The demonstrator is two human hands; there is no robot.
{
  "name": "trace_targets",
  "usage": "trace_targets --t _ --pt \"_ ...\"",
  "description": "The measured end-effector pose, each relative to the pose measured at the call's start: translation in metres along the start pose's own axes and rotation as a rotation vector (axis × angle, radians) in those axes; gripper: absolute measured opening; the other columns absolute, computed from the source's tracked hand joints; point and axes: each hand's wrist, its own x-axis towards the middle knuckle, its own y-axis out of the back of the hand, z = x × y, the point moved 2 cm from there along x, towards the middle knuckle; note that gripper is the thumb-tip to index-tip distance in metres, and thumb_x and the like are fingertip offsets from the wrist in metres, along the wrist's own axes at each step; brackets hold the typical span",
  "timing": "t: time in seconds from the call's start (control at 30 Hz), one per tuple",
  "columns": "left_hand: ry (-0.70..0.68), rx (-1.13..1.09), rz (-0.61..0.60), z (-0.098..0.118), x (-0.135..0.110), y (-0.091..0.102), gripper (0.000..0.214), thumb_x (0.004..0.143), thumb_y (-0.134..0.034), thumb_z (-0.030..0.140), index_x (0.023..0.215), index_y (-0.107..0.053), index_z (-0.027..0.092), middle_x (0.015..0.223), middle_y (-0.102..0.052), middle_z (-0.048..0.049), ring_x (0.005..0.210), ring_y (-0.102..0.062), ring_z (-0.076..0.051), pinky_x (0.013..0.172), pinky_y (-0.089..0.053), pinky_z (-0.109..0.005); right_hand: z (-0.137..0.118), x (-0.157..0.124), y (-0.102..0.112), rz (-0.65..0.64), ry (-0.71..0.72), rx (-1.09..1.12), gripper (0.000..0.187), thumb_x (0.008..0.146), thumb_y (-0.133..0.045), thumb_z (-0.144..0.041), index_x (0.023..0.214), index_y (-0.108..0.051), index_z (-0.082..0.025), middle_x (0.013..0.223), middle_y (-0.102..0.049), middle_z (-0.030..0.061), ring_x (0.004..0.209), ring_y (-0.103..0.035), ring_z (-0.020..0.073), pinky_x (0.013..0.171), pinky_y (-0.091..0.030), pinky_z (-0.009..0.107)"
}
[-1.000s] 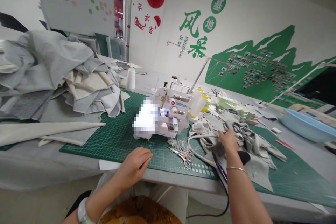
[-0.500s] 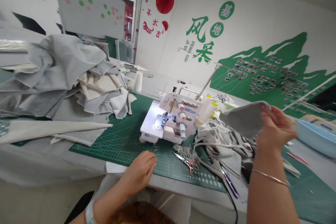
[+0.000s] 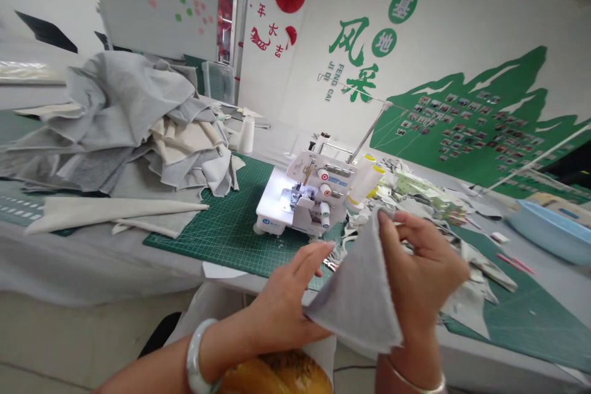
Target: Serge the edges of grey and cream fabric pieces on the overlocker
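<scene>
Head camera: Right hand (image 3: 422, 265) pinches the top of a gray cloth (image 3: 357, 298), raised at the table's near edge before a white sewing machine (image 3: 307, 194); left hand (image 3: 286, 301), thumb and fingers spread, meets the cloth's left corner.

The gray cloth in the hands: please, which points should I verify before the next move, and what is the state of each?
1. Right hand grips the gray cloth at its upper corner: ok.
2. Left hand has a firm hold: cannot tell; the cloth's lower-left corner meets it, but the grip is hidden.
3. Sewing machine lamp lit: ok; its bed shines brightly.
4. Fabric heap apart from the machine: ok; green mat shows between.
5. Machine threaded correctly: cannot tell; too small to see.
</scene>
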Motion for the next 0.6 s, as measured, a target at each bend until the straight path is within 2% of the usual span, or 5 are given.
trace_targets --t 0.13,0.2,0.3,0.4,0.6 --pt "0.19 -0.154 0.218 -0.003 -0.007 0.007 0.022 0.086 -0.053 0.029 0.095 -0.068 0.015 0.084 -0.068 -0.0057 0.074 -0.061 -0.018 0.067 -0.05 -0.026 0.0 -0.042 -0.021 -0.062 -0.189 0.145 0.023 0.078 -0.068 -0.039 0.086 -0.064 -0.017 0.055 -0.063 -0.0015 0.049 -0.055 0.0133 0.062 -0.047 0.029" --pt "0.345 -0.229 0.309 -0.01 -0.014 0.017 0.029 0.088 -0.053 0.037 0.082 -0.068 0.014 0.073 -0.067 -0.0042 0.066 -0.059 -0.016 0.06 -0.048 -0.024 0.002 -0.059 -0.029 -0.153 -0.344 0.33 0.026 0.08 -0.066 -0.039 0.094 -0.061 -0.017 0.063 -0.067 0.0 0.049 -0.056 0.0125 0.055 -0.047 0.026" --pt "0.42 -0.35 0.344 -0.013 -0.021 0.032 0.036 0.086 -0.055 0.046 0.088 -0.066 0.012 0.08 -0.068 -0.0056 0.071 -0.06 -0.017 0.063 -0.05 -0.024 -0.002 -0.085 -0.037 -0.402 -0.476 0.603 0.033 0.082 -0.064 -0.037 0.108 -0.053 -0.02 0.079 -0.07 0.002 0.054 -0.058 0.0117 0.049 -0.045 0.022" --pt "0.418 -0.443 0.277 -0.011 -0.026 0.039 0.045 0.087 -0.05 0.054 0.099 -0.065 0.013 0.081 -0.067 -0.0066 0.071 -0.061 -0.017 0.064 -0.052 -0.025 -0.013 -0.109 -0.039 -0.576 -0.437 0.687 0.024 0.082 -0.065 -0.035 0.099 -0.054 -0.022 0.09 -0.066 0.0027 0.065 -0.059 0.0123 0.052 -0.046 0.021" --pt "0.363 -0.246 0.285 -0.027 -0.052 0.034 0.057 0.096 -0.022 0.053 0.099 -0.066 0.016 0.091 -0.067 -0.0108 0.082 -0.062 -0.019 0.076 -0.054 -0.033 -0.024 -0.128 -0.034 -0.613 -0.268 0.545 0.016 0.078 -0.068 -0.033 0.084 -0.059 -0.022 0.084 -0.059 0.0001 0.071 -0.053 0.0135 0.059 -0.045 0.022"
